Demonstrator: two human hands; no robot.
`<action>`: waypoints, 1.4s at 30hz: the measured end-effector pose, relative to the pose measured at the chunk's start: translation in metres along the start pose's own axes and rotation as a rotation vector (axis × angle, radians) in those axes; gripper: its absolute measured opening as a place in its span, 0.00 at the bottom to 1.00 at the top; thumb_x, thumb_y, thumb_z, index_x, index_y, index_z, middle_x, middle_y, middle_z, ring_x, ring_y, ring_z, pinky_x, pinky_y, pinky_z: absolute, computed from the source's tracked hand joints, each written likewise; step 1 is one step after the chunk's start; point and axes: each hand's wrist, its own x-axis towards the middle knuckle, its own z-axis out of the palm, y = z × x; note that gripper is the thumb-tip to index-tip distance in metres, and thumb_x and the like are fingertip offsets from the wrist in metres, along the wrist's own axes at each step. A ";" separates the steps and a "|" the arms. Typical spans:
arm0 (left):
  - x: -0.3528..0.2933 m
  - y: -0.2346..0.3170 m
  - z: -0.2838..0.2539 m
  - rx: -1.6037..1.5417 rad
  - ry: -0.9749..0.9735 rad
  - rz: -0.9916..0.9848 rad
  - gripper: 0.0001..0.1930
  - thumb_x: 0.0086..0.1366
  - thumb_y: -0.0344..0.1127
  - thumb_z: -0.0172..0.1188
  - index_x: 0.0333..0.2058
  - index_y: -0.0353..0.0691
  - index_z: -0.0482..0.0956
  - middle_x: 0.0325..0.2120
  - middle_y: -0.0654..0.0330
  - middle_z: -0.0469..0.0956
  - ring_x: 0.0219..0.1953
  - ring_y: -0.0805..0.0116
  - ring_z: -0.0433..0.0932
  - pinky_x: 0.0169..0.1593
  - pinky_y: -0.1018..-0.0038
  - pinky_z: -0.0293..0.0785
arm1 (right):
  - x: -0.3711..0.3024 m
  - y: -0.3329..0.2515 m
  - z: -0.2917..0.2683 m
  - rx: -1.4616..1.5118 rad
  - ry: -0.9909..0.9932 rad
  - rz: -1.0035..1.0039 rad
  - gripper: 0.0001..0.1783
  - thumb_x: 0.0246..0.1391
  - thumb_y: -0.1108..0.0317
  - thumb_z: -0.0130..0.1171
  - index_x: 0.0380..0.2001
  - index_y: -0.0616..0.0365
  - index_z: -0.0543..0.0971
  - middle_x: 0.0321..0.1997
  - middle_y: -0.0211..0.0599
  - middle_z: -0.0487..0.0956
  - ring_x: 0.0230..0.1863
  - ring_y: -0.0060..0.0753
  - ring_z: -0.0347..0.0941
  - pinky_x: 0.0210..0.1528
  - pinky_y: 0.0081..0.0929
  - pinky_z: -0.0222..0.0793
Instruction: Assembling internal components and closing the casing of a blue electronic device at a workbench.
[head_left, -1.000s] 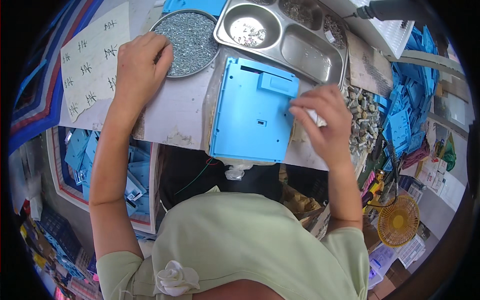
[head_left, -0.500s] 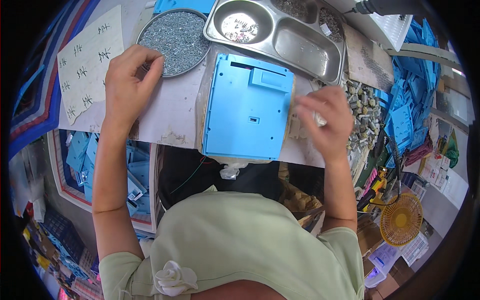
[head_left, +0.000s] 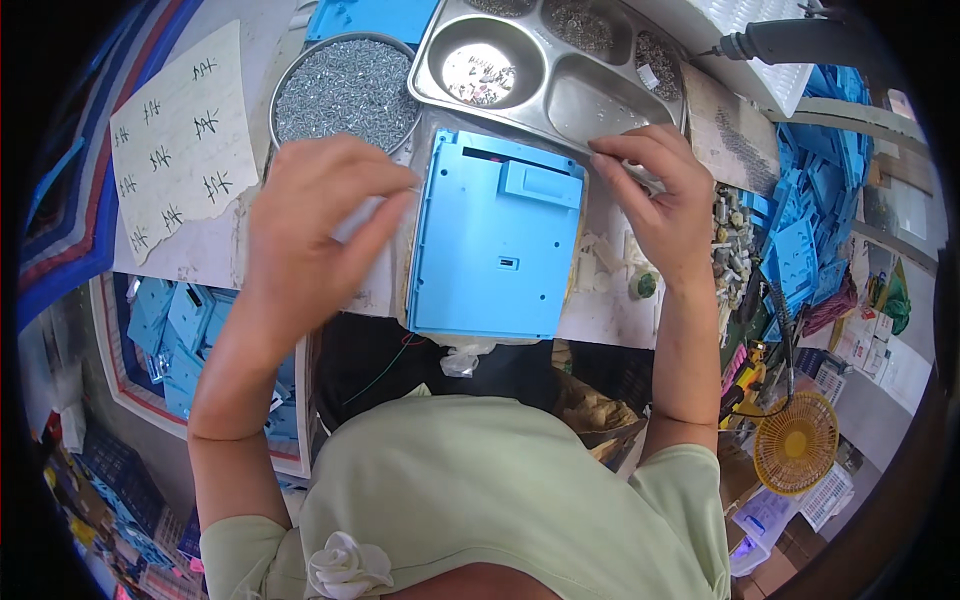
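A light blue plastic panel [head_left: 480,240], with a raised rectangular block and a small slot, lies flat on the bench in front of me. Over the bench at its upper left edge is my left hand [head_left: 320,225], blurred by motion, its thumb and fingers bent into a pinch. A round metal pan [head_left: 274,110] of small silvery metal pieces [head_left: 345,95] stands beyond that hand. My right hand [head_left: 655,195] hovers by the panel's upper right corner, thumb and forefinger drawn together close to the steel compartment tray [head_left: 560,135]. Whatever either pinch holds is too small to see.
Behind the panel, the tray's compartments hold small metal parts. Loose metal pieces [head_left: 733,240] lie at right, beside piled blue panels [head_left: 800,250]. A power screwdriver [head_left: 790,42] juts in at upper right. A bin of blue parts [head_left: 170,340] stands at lower left.
My left hand has left the pan's rim and moved right and nearer, to the panel's left edge. My right hand has risen from beside the panel toward the tray.
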 end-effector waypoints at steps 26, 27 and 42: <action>0.017 0.054 0.055 -0.070 -0.587 0.312 0.21 0.44 0.31 0.68 0.42 0.42 0.85 0.35 0.64 0.77 0.31 0.65 0.71 0.43 0.63 0.64 | -0.064 0.006 -0.023 0.178 0.080 0.031 0.13 0.40 0.81 0.72 0.34 0.60 0.86 0.29 0.37 0.81 0.31 0.37 0.75 0.35 0.30 0.69; 0.016 0.057 0.055 -0.016 -0.584 0.337 0.21 0.44 0.31 0.67 0.42 0.41 0.85 0.35 0.64 0.77 0.31 0.65 0.72 0.44 0.63 0.65 | -0.067 0.004 -0.025 0.177 0.086 0.034 0.13 0.40 0.81 0.72 0.34 0.60 0.86 0.29 0.37 0.81 0.31 0.36 0.75 0.34 0.29 0.69; 0.026 0.068 0.028 0.195 -0.446 0.269 0.17 0.55 0.23 0.66 0.45 0.38 0.84 0.39 0.58 0.80 0.34 0.60 0.76 0.43 0.66 0.73 | -0.071 -0.008 -0.066 0.081 0.249 0.032 0.09 0.50 0.82 0.67 0.37 0.67 0.84 0.36 0.40 0.82 0.36 0.35 0.76 0.41 0.27 0.70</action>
